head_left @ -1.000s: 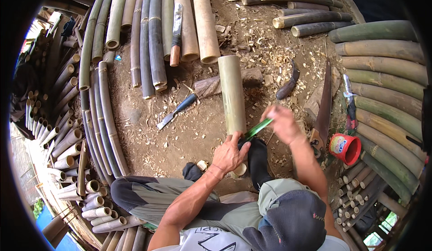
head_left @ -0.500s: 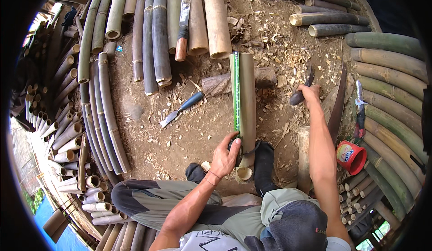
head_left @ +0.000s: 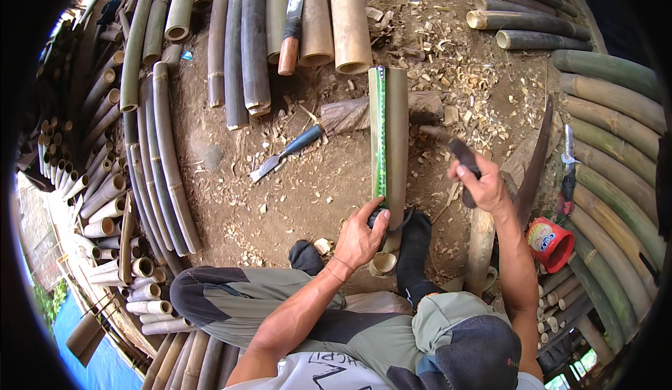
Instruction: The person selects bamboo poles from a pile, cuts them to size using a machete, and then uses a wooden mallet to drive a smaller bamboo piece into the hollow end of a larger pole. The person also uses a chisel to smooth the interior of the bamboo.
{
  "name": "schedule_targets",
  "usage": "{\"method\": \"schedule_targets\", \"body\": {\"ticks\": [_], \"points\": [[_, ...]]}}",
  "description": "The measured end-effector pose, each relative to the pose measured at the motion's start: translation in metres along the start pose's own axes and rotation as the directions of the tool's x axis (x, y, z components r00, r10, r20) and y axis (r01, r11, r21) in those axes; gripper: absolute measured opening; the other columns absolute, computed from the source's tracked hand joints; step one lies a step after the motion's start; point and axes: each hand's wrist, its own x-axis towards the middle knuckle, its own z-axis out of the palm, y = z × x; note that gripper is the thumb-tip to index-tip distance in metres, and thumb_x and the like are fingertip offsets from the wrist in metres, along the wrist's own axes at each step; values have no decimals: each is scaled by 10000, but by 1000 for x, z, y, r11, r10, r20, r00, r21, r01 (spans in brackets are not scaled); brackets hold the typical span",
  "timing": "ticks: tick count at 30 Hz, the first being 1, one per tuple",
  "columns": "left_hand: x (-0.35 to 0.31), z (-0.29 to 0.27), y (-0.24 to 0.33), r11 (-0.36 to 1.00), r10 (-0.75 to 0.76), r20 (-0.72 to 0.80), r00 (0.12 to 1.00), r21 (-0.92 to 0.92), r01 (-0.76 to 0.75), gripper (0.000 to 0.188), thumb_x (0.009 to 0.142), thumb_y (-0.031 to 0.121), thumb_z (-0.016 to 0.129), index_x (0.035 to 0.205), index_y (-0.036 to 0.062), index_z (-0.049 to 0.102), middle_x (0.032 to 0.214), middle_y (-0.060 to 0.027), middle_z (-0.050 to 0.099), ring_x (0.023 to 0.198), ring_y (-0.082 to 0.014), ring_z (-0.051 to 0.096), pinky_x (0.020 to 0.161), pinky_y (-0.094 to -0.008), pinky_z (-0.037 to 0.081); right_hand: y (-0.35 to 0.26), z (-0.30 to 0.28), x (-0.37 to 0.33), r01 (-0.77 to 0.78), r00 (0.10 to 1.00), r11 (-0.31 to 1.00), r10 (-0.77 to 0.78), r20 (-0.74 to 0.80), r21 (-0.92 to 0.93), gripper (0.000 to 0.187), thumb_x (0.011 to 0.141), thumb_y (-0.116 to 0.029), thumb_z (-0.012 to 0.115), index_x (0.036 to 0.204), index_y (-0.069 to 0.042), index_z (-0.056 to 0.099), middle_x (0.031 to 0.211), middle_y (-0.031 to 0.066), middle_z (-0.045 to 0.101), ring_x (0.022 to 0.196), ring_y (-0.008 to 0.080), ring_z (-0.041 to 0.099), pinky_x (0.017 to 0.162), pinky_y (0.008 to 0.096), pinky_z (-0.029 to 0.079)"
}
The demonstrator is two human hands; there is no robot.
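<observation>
Before me a bamboo length (head_left: pixel 397 145) rests across a dark log (head_left: pixel 343 116), its near end between my feet. A green tape measure (head_left: pixel 381 135) runs along its upper face to the far end. My left hand (head_left: pixel 358 239) is closed around the tape's dark case, pressing it to the bamboo near the lower end. In the air right of the bamboo, my right hand (head_left: pixel 488 188) grips the dark handle of a knife (head_left: pixel 463 158). Its blade, partly blurred, points left toward the bamboo.
A blue-handled chisel (head_left: pixel 301 140) lies on the ground at left. A wooden-handled machete (head_left: pixel 288 47) rests on bamboo poles (head_left: pixel 350 33) ahead. On the right are a long dark curved piece (head_left: pixel 537 156), a red tub (head_left: pixel 560 247) and another knife (head_left: pixel 568 173). Wood chips (head_left: pixel 483 86) litter the dirt.
My right hand has lifted the knife from the ground on the right and brought it nearer, turning its blade leftward. My left hand stays on the tape case.
</observation>
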Motion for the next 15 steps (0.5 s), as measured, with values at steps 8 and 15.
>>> {"method": "schedule_targets", "body": {"ticks": [8,15], "points": [[2,2,-4,998,55,-47,997,13,-55,416,953,299,580,1284,47,594,1099,-300,639,1022,-460,621,886,-476,501,5,31,27,125,992,877,-102,75,-465,301,933,-308,644,1016,-26,710,918,131,720,813,297,702,679,367,552],[3,-3,2,999,-1,-5,1000,35,1,410,965,278,573,1282,18,591,1176,-276,638,1125,-415,613,952,-426,480,1,34,33,116,990,853,-57,131,-508,276,943,-331,627,975,-72,718,909,93,721,803,290,701,671,375,554]]}}
